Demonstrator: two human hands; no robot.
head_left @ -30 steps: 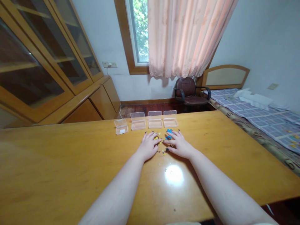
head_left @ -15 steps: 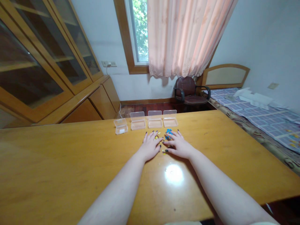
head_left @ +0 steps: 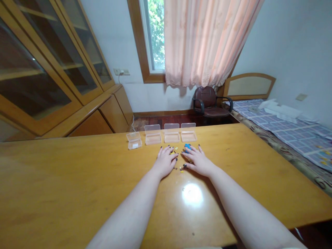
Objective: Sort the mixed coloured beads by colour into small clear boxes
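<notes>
My left hand (head_left: 165, 162) rests palm down on the wooden table with its fingers spread, partly covering small yellow pieces (head_left: 173, 152). Across from it, my right hand (head_left: 197, 160) lies flat and spread too, its fingertips over a cluster of small blue pieces (head_left: 187, 148). A few tiny yellow and dark pieces (head_left: 181, 169) are scattered between the two thumbs. Their exact kind is too small to make out, and some are hidden under the fingers. Neither hand grips anything that shows.
Beyond my hands stand several clear plastic boxes with raised lids: a small box (head_left: 135, 144) at the left and larger ones, such as the middle box (head_left: 171, 137), beside it. The table (head_left: 64, 186) ends just behind them. An office chair (head_left: 207, 102) and a bed (head_left: 285, 124) are farther off.
The fingers of both hands have shifted slightly over the pieces. My right fingers have drawn the blue pieces into a tighter cluster. The boxes have stayed in place.
</notes>
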